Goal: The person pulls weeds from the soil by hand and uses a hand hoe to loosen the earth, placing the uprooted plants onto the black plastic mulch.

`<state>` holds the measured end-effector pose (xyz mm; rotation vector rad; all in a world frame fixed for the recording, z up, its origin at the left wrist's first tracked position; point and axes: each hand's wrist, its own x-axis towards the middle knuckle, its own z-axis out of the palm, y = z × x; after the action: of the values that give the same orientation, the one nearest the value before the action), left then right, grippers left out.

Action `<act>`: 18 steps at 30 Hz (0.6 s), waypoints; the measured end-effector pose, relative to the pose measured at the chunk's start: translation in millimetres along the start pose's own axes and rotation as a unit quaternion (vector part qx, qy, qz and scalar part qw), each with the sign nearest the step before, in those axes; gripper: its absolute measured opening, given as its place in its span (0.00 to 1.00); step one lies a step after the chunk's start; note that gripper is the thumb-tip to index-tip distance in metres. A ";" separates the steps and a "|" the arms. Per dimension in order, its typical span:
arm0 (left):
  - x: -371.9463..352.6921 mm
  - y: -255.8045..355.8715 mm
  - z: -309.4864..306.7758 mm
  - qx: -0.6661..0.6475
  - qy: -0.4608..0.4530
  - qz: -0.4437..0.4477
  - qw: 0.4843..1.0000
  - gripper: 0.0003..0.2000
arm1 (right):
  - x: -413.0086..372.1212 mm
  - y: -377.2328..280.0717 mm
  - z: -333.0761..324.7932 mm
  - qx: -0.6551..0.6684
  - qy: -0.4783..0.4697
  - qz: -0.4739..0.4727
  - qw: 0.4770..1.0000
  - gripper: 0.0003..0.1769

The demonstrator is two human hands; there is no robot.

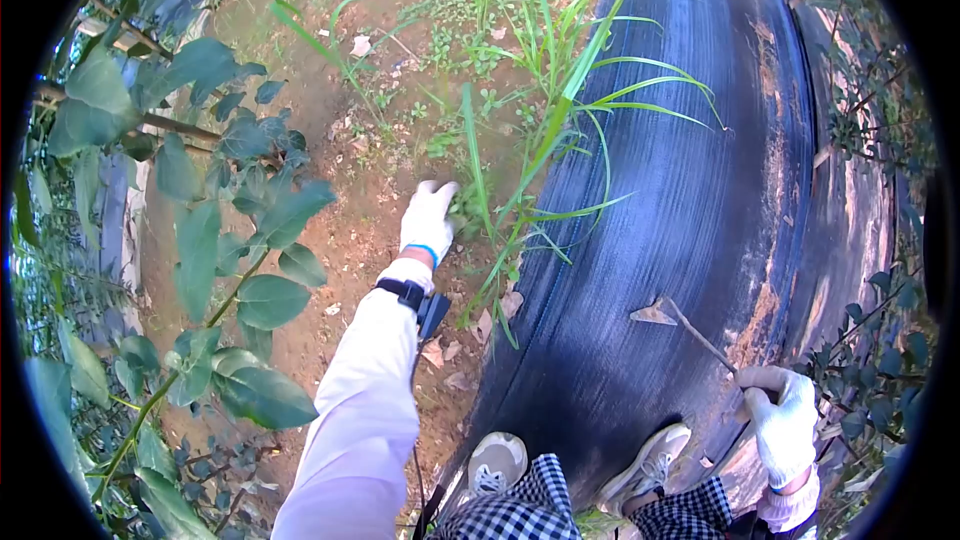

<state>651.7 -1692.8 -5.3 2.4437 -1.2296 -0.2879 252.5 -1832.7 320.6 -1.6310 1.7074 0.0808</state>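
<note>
My left hand [430, 218], in a white glove with a blue cuff edge, reaches over the soil strip. Its fingers are stretched and slightly apart beside a small leafy weed [463, 208]; I see nothing held in them. Just to its right, tall grass [530, 180] leans over the edge of the black ground sheet [650, 200]. At the lower right, my right hand [785, 420], also in a white glove, is closed around the handle of a small hand hoe [700, 333]. The hoe's pointed metal blade is over the sheet, apart from the grass.
Broad-leaved branches [250, 300] hang close on the left. My shoes [497, 462] stand at the bottom, at the sheet. Dry leaves [484, 326] lie along the sheet's edge, low weeds grow farther up, and more foliage [870, 380] borders the right.
</note>
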 end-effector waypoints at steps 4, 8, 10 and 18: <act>3.5 -13.5 -12.2 -0.218 -0.004 -0.153 0.964 0.08 | -0.3 -0.9 1.4 0.014 0.000 -0.008 1.000 0.11; -18.9 -42.0 -38.9 -0.463 0.082 -0.253 0.845 0.09 | 0.9 4.8 -1.2 0.024 -0.001 -0.002 1.000 0.11; -27.0 -56.9 -36.4 -0.410 0.046 -0.293 0.862 0.10 | 1.1 5.1 0.3 0.023 0.009 -0.011 1.000 0.11; -51.8 -35.5 -30.0 0.013 0.004 -0.107 0.994 0.14 | 3.5 6.5 -2.9 0.025 0.002 -0.006 1.000 0.11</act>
<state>657.1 -1624.5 7.1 2.5995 -0.9744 -0.3229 245.9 -1835.9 317.8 -1.6055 1.6883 0.0289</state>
